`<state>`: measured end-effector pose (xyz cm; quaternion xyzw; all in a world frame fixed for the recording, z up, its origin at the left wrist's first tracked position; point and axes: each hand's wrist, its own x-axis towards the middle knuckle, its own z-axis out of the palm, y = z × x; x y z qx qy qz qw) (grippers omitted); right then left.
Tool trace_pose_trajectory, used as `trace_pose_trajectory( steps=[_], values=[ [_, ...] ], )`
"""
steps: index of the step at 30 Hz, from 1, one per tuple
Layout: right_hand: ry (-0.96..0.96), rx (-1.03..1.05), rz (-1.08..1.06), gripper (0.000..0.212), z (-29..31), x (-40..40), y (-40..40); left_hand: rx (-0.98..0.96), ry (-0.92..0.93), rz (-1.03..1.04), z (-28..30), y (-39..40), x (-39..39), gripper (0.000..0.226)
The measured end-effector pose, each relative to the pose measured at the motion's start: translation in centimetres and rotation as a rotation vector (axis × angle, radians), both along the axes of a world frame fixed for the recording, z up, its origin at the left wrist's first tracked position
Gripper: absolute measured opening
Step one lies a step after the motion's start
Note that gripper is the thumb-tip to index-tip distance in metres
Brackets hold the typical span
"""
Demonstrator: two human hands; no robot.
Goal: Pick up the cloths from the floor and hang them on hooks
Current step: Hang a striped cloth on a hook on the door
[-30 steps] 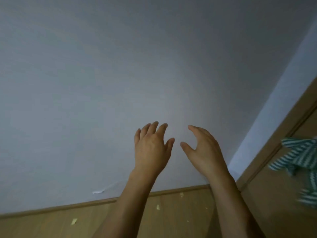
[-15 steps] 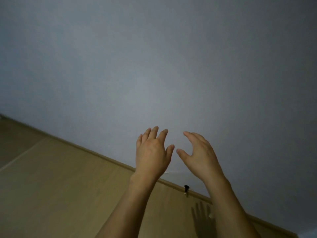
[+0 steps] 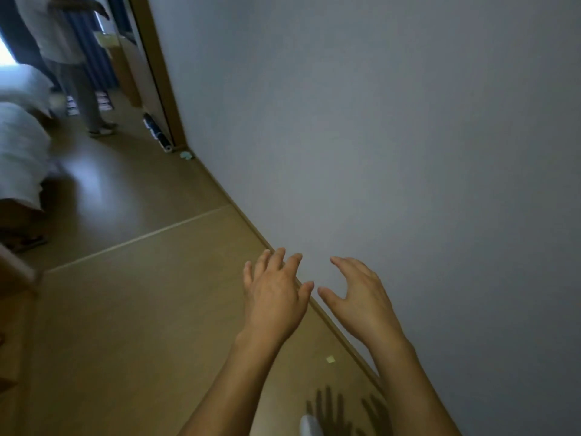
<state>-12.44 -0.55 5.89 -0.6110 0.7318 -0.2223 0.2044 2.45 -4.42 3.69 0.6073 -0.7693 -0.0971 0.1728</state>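
Both hands, left hand (image 3: pixel 275 298) and right hand (image 3: pixel 361 297), spread empty over the floor (image 3: pixel 141 309); no cloth visible, so finding one's next.

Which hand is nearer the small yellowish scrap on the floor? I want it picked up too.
Left, though only slightly. The left hand hangs above and left of the scrap; the right hand hangs above and right of it, before the wall. Both are open and empty.
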Motion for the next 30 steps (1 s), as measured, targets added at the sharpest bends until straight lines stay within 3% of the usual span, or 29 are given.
trace_pose_trajectory(
  steps=[14,21,30],
  values=[
    [0.007,0.031,0.369,0.064,0.2,2.3,-22.6,0.021,-0.011,0.360,0.2,-17.0,2.8,0.058],
    [0.043,0.053,0.480,0.064,-1.2,8.8,-32.6,0.054,0.033,0.463,-1.3,-25.6,8.5,0.057],
    [0.078,0.050,0.448,0.064,-0.7,20.9,-46.9,0.046,0.026,0.446,-0.6,-40.6,21.2,0.056]
  ],
)
